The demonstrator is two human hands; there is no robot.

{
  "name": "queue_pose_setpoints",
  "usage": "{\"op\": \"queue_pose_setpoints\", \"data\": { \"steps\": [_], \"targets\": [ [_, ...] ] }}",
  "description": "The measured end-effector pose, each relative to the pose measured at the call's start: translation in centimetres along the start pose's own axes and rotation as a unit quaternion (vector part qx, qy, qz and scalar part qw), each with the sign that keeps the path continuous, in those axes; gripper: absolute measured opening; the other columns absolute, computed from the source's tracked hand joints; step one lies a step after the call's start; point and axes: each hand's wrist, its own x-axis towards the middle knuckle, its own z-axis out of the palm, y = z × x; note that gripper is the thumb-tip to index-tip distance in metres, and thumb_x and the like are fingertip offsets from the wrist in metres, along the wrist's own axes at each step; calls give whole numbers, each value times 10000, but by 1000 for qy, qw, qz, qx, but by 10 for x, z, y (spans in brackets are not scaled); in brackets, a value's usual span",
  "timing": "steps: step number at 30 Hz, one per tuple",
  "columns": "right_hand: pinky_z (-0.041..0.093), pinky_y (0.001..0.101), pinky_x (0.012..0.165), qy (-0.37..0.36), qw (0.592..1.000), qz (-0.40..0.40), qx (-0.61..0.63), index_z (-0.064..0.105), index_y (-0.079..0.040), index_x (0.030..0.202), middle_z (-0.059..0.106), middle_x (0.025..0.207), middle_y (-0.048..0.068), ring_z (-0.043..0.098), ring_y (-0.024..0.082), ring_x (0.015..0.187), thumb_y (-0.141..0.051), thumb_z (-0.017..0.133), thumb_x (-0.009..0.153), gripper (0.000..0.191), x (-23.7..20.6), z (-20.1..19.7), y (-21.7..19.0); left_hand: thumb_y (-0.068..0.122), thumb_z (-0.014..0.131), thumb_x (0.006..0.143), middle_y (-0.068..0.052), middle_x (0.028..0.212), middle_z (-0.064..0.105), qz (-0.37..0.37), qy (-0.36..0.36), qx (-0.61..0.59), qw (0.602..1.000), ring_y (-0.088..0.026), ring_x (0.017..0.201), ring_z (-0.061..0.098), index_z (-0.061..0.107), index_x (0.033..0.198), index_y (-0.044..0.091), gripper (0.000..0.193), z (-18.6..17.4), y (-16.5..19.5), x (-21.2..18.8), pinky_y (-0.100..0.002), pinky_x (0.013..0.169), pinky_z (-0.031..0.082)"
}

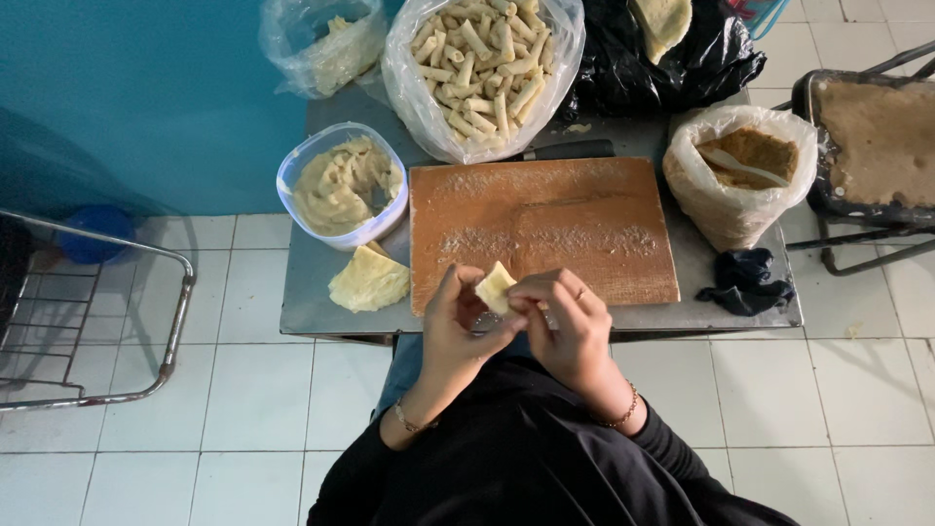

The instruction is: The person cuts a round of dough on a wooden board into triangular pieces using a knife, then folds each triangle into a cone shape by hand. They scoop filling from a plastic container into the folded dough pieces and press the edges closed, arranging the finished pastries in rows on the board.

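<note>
A small grey metal bench [312, 282] fills the middle of the frame, standing on a white tiled floor [253, 399] with a teal wall [146, 97] at upper left. Most of the bench is taken by a brown wooden board [545, 229] dusted with flour. Above it, at top centre, a clear plastic bag of pale rolled pieces [482, 63] stands open; a black bag [672, 58] lies at upper right, and just right of the board sits a bag of brown crumbs [740, 170]. Left of the board are a clear tub of pale filling [343, 183] and, below it, a stack of thin yellowish wrappers [368, 281]. A dark cloth [745, 282] lies at the bench's right edge.

Both hands meet at the lower edge of the board, at centre frame. The left hand [456, 326] and right hand [565, 317] are both curled, fingertips pinching a small wrapper piece [495, 287] between them. The piece stands just above the fingers, its long axis tilted up and a little right. Both hands touch it about equally. It looks pale cream, thin and soft, folded to a rough rectangle with one corner pointing up.
</note>
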Motion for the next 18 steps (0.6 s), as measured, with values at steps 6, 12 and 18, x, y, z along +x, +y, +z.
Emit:
{"op": "queue_pose_setpoints", "data": {
  "steps": [6,12,18],
  "targets": [
    [566,298,743,27,998,45,-17,648,-11,1011,693,937,118,698,225,835,78,663,909,137,-15,9,13,-42,744,900,0,895,578,-20,45,80,996,-25,807,538,554,1058,19,255,3,-13,-5,-188,681,448],
    [475,224,665,-3,939,285,192,624,7,1086,637,867,46,565,69,747,-30,607,1045,58,-22,13,26,-50,698,930,23,914,555,-5,82,20,996,-20,800,529,552,1080,16,219,5,-21,-5,-181,682,441],
    [512,208,787,-65,955,168,234,613,25,1113,625,986,69,608,75,904,-138,767,891,315,-22,15,34,-2,671,975,10,961,626,15,38,41,998,-30,866,606,548,1084,18,166,2,-16,-4,-195,737,509]
  ]
}}
